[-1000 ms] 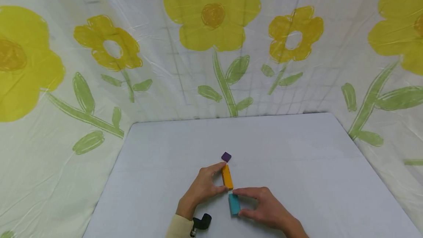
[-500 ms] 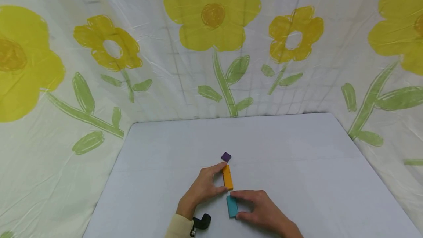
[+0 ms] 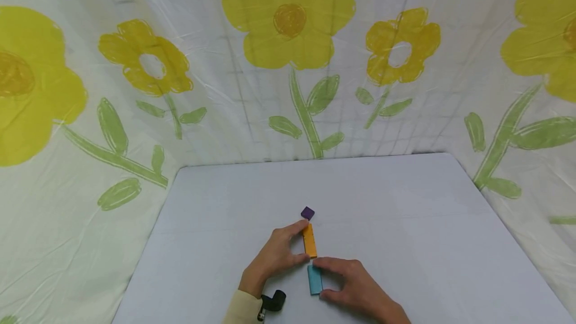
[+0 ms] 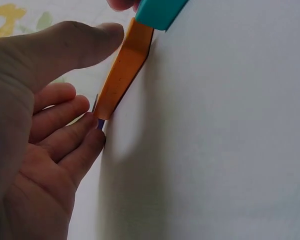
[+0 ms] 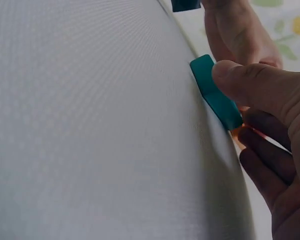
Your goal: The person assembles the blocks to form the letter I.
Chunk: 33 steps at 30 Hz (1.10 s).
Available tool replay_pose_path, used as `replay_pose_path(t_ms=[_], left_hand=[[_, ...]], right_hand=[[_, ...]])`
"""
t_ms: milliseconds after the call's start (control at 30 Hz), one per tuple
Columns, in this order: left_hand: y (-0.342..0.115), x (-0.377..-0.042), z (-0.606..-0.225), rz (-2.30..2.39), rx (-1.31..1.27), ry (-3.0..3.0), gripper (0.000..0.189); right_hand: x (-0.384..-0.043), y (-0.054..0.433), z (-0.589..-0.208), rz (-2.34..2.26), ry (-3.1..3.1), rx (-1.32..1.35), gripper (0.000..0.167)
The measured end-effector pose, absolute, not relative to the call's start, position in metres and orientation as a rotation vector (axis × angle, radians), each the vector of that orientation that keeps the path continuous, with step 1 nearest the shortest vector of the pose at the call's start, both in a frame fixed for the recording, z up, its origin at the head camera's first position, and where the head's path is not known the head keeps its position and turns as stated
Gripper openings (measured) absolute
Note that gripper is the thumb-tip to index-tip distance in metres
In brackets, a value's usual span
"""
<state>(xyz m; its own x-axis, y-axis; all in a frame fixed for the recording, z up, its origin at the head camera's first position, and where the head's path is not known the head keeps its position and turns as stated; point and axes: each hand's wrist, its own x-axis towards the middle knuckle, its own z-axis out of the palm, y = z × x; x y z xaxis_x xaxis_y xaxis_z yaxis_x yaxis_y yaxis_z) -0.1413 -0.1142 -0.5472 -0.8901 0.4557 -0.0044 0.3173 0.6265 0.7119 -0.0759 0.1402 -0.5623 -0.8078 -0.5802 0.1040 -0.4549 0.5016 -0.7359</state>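
My left hand (image 3: 276,255) pinches an orange rectangular block (image 3: 310,242) lengthwise, thumb at its near end and fingertips at its far end. A teal rectangular block (image 3: 315,281) sits just nearer to me, its far end close to the orange one. My right hand (image 3: 357,289) grips that teal block by its ends, between thumb and fingers. Beyond the orange block lies a small purple block (image 3: 308,213), turned cornerwise. In the left wrist view the orange block (image 4: 121,75) and the teal block (image 4: 162,12) line up end to end, with the fingers partly hiding the purple block.
All the blocks are over a white table (image 3: 396,204). A curtain (image 3: 198,24) printed with yellow flowers hangs behind and along both sides. A black device (image 3: 273,301) is strapped at the left wrist, by a cream sleeve (image 3: 243,309).
The right hand has shifted slightly left with the teal block, bringing it more in line with the orange one. Both blocks have turned to show their broad tops. The left hand stays in place.
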Motion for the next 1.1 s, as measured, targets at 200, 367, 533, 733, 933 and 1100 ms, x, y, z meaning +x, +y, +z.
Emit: replay_pose_path(t_ms=[200, 367, 533, 733, 933, 1100], left_hand=[[-0.115, -0.143, -0.546, 1.111, 0.651, 2.690, 0.072], [-0.114, -0.146, -0.545, 1.098, 0.670, 2.708, 0.065], [-0.111, -0.147, -0.546, 1.068, 0.678, 2.737, 0.063], [-0.110, -0.149, -0.548, 1.052, 0.709, 2.760, 0.059], [-0.110, -0.149, -0.548, 1.046, 0.715, 2.760, 0.057], [-0.109, -0.148, -0.548, 1.059, 0.719, 2.750, 0.057]], right_hand=[[-0.072, 0.143, -0.555, -1.146, 2.596, -0.844, 0.056], [-0.066, 0.144, -0.554, -1.166, 2.585, -0.876, 0.051], [-0.061, 0.141, -0.558, -1.154, 2.621, -0.909, 0.049], [-0.061, 0.138, -0.557, -1.103, 2.652, -0.893, 0.049], [-0.061, 0.135, -0.557, -1.109, 2.694, -0.933, 0.047], [-0.064, 0.133, -0.557, -1.111, 2.707, -0.950, 0.046]])
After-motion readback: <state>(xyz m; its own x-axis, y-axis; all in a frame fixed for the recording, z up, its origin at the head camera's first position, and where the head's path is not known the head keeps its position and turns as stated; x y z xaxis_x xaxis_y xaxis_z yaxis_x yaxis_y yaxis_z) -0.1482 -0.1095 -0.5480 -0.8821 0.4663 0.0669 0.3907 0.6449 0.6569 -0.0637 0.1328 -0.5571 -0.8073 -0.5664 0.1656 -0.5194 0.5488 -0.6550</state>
